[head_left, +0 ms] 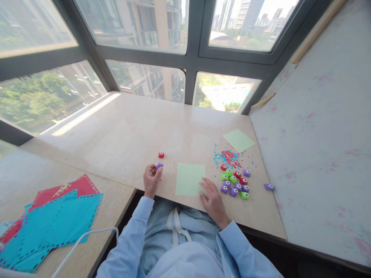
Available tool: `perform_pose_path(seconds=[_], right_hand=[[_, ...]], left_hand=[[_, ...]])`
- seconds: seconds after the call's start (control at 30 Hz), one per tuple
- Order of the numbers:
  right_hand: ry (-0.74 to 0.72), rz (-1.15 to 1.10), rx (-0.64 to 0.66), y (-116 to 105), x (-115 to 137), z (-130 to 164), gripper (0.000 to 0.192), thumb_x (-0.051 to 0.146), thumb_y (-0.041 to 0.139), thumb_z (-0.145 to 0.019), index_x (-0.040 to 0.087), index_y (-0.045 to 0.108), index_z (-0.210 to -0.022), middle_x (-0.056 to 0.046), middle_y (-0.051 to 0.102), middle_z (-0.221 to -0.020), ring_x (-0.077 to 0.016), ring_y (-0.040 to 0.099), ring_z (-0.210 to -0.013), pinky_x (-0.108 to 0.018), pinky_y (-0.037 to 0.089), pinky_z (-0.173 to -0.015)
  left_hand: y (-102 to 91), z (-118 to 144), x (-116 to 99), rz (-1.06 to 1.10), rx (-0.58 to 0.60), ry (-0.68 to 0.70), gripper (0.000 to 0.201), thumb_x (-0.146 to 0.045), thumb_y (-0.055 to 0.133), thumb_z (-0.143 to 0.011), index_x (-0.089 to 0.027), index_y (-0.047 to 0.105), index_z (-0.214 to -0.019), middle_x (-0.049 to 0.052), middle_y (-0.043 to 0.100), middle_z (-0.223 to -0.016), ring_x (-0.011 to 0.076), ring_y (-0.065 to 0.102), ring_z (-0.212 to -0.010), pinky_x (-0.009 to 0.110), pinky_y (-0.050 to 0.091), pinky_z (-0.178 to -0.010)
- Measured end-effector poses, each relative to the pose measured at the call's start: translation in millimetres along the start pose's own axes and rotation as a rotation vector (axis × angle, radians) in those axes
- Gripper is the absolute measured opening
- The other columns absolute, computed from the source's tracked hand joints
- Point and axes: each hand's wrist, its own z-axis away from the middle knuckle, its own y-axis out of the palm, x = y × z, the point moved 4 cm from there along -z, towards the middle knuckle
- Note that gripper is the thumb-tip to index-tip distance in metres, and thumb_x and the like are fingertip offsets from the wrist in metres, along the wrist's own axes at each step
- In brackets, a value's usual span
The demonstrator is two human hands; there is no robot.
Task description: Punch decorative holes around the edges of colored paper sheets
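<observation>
A small purple craft punch (159, 165) is held in my left hand (152, 178), between thumb and fingers, above the table left of a pale green paper sheet (189, 180). My right hand (213, 197) rests with fingers spread on the right edge of that sheet. Just beyond my left hand stands a red craft punch (161, 155). To the right of my right hand sits a cluster of red, green and purple craft punches (233, 179). One tiny mark shows near the sheet's top left corner.
Red and blue paper bits (228, 158) lie scattered behind the punches, beside a second green sheet (239, 140). A lone purple punch (269, 187) sits by the right wall. At left are blue punched sheets (58, 220), red sheets (87, 184) and a white cable (87, 233).
</observation>
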Motion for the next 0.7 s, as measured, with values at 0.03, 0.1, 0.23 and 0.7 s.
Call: perform_pose_path(seconds=[0.03, 0.1, 0.23, 0.7], right_hand=[[-0.019, 0.013, 0.025, 0.5, 1.6, -0.4, 0.035, 0.017, 0.051, -0.091, 0.019, 0.063, -0.125, -0.012, 0.058, -0.135, -0.0260, 0.052, -0.127, -0.051, 0.047, -0.105], [-0.068, 0.031, 0.090, 1.9, 5.3, -1.4, 0.033, 0.017, 0.053, -0.091, 0.020, 0.065, -0.121, -0.011, 0.061, -0.133, -0.0260, 0.051, -0.128, -0.052, 0.044, -0.107], [-0.111, 0.029, 0.120, 1.5, 8.3, -2.8, 0.023, 0.016, 0.053, -0.092, 0.020, 0.070, -0.108, -0.009, 0.065, -0.126, -0.0251, 0.053, -0.125, -0.052, 0.043, -0.107], [-0.069, -0.059, 0.028, -1.4, 7.4, -7.3, 0.023, 0.013, 0.053, -0.091, 0.022, 0.073, -0.100, -0.010, 0.070, -0.113, -0.0228, 0.061, -0.115, -0.048, 0.049, -0.101]], left_hand=[[-2.2, 2.7, 0.7, 0.028, -0.030, -0.010, 0.037, -0.046, 0.066, -0.077, -0.018, 0.050, -0.095, -0.005, 0.052, -0.063, 0.0082, 0.047, -0.049, 0.018, 0.038, -0.044], [-3.1, 8.2, 0.4, 0.041, -0.048, -0.003, 0.036, -0.044, 0.067, -0.077, -0.018, 0.050, -0.094, -0.005, 0.052, -0.063, 0.0078, 0.047, -0.049, 0.018, 0.039, -0.044], [0.9, 14.0, -2.0, 0.019, -0.007, 0.030, 0.037, -0.045, 0.069, -0.076, -0.016, 0.052, -0.093, -0.005, 0.051, -0.064, 0.0092, 0.049, -0.054, 0.018, 0.042, -0.047], [31.9, 8.3, -14.9, -0.238, 0.069, 0.095, 0.036, -0.047, 0.068, -0.074, -0.018, 0.062, -0.095, -0.001, 0.060, -0.077, 0.0093, 0.047, -0.053, 0.022, 0.041, -0.051]])
